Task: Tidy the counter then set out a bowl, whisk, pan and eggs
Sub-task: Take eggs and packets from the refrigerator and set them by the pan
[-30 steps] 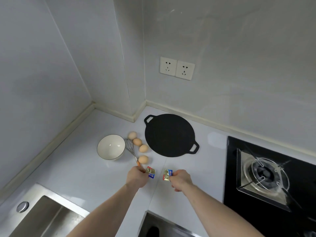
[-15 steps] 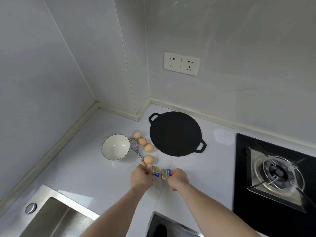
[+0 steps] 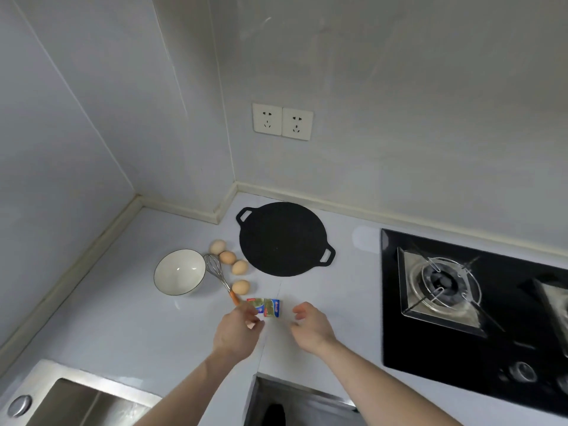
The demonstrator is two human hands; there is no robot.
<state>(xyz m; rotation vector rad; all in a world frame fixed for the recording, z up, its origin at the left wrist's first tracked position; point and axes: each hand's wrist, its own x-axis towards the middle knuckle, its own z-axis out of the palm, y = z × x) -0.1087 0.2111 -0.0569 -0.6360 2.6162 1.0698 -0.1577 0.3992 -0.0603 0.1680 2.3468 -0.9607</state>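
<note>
Two small foil-wrapped packets (image 3: 265, 307) are lying side by side on the white counter (image 3: 123, 318), touching each other, just below centre of the frame. Together they are forming a short block whose long axis is running left to right across the picture — slightly tilted, the right end sitting a little lower.

The left hand (image 3: 238, 332) is sitting nearer: its fingertips are hovering at the lower left corner of the packets, loosely curled and holding nothing that can be seen, though whether they are touching the wrapper cannot be told. The right hand (image 3: 312, 325) is waiting just beside the packets' right end, apart from them, fingers spread and relaxed, empty.

Up and to the left of the packets the set-out items are lying in a cluster: the white bowl (image 3: 179, 272), the whisk (image 3: 218, 276) with its wires leaning on the bowl's rim and its orange handle pointing down toward the left hand, four brown eggs (image 3: 229, 258) in a curved row, and the flat black pan (image 3: 282, 239) just right of them.

Judging from this, any further nudge of the packets is falling to the left hand — reaching up and slightly right.
</note>
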